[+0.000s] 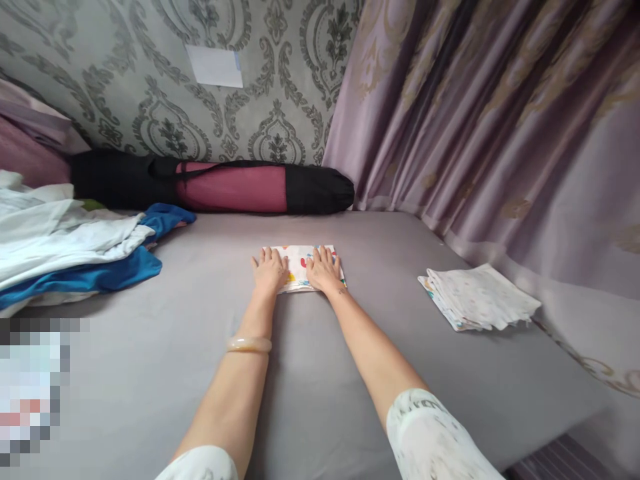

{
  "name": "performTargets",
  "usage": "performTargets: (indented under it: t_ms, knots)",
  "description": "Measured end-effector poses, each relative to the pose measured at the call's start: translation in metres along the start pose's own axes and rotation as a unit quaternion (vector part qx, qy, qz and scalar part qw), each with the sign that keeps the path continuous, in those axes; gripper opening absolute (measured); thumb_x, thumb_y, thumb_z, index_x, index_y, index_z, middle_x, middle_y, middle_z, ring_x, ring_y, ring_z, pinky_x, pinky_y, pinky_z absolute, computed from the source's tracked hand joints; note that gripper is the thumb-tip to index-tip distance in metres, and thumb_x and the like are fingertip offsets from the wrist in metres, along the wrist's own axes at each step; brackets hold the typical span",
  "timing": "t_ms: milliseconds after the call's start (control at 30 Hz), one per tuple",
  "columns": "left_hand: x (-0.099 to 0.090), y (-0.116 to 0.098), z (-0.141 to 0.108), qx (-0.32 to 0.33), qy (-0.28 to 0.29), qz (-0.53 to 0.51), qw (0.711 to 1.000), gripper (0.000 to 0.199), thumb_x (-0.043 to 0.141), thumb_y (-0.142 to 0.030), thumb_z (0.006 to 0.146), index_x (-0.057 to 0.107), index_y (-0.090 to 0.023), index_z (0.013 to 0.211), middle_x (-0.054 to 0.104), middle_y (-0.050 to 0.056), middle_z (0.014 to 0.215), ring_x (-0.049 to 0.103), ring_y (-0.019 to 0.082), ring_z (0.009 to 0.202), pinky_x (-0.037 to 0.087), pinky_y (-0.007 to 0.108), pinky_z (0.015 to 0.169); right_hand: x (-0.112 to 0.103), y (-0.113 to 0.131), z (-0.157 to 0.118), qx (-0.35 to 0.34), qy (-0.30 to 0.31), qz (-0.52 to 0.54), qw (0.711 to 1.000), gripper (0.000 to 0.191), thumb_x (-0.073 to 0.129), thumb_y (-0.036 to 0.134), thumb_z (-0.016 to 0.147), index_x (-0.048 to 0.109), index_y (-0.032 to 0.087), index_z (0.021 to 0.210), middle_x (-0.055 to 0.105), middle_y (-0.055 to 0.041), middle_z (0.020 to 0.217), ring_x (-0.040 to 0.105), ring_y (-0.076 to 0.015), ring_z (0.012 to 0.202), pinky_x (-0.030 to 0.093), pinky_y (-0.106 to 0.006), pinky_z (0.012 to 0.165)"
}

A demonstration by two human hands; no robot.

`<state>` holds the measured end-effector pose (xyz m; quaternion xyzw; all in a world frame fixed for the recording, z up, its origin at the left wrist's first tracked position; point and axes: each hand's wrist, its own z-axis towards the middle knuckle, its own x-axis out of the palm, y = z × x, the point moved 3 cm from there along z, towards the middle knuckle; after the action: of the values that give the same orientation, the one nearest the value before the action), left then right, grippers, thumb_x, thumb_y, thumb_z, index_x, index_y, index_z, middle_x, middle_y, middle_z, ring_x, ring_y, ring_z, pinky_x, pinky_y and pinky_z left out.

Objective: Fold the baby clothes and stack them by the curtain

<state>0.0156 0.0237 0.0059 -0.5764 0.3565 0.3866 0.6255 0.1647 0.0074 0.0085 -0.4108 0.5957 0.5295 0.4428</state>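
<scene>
A white cloth [299, 260] with colourful prints lies folded into a flat rectangle in the middle of the grey sheet. On its left part rests my left hand [270, 268], palm down with the fingers stretched out. My right hand [323, 268] lies flat on its right part, fingers spread, the same way. Both hands press from above and grip nothing. Parts of the cloth are hidden under my palms. Farther right sits a stack of folded pale cloths [483, 298], apart from my hands.
A heap of white and blue clothes [75, 233] lies at the left. Along the patterned wall stretches a long black and maroon bag [230, 188]. Purple curtains [425, 100] hang at the right, beside the grey sheet's [320, 400] edge. Something pixelated [27, 393] is at lower left.
</scene>
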Motion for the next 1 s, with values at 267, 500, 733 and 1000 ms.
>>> performTargets:
  t_ms: [267, 500, 733, 1000]
  knots:
    - [-0.006, 0.015, 0.001, -0.04, -0.088, -0.024, 0.995, 0.046, 0.029, -0.024, 0.093, 0.054, -0.009, 0.127, 0.052, 0.024, 0.137, 0.05, 0.033, 0.127, 0.038, 0.047, 0.104, -0.034, -0.036, 0.009, 0.064, -0.046, 0.139, 0.987, 0.042, 0.032, 0.03, 0.101, 0.055, 0.023, 0.135, 0.056, -0.0061, 0.14, 0.049, -0.0149, 0.13, 0.036, -0.024, 0.105]
    - [-0.034, 0.041, 0.001, -0.135, -0.067, 0.054, 0.987, 0.026, 0.056, -0.036, 0.076, 0.069, -0.014, 0.082, 0.069, 0.027, 0.103, 0.058, 0.045, 0.109, 0.043, 0.055, 0.088, -0.047, -0.086, 0.015, 0.163, 0.032, 0.19, 0.968, 0.021, 0.061, 0.027, 0.086, 0.075, 0.012, 0.085, 0.074, -0.0125, 0.076, 0.071, -0.0229, 0.076, 0.05, -0.025, 0.063]
    - [-0.049, 0.034, 0.009, -0.183, 0.033, 0.003, 0.983, 0.012, 0.068, -0.027, 0.063, 0.058, -0.02, 0.063, 0.072, 0.02, 0.081, 0.067, 0.04, 0.096, 0.044, 0.053, 0.085, -0.042, -0.069, 0.024, 0.193, 0.044, 0.223, 0.954, 0.022, 0.07, 0.024, 0.08, 0.073, 0.009, 0.095, 0.072, -0.0108, 0.069, 0.07, -0.0209, 0.068, 0.05, -0.023, 0.054]
    - [-0.049, 0.029, 0.011, -0.117, -0.014, -0.14, 0.983, 0.026, 0.075, -0.038, 0.058, 0.057, -0.022, 0.069, 0.062, 0.009, 0.052, 0.067, 0.034, 0.069, 0.049, 0.043, 0.062, -0.045, -0.062, 0.026, 0.192, 0.02, 0.195, 0.962, 0.029, 0.075, 0.025, 0.074, 0.075, 0.011, 0.099, 0.074, -0.0168, 0.096, 0.07, -0.0317, 0.099, 0.058, -0.034, 0.076]
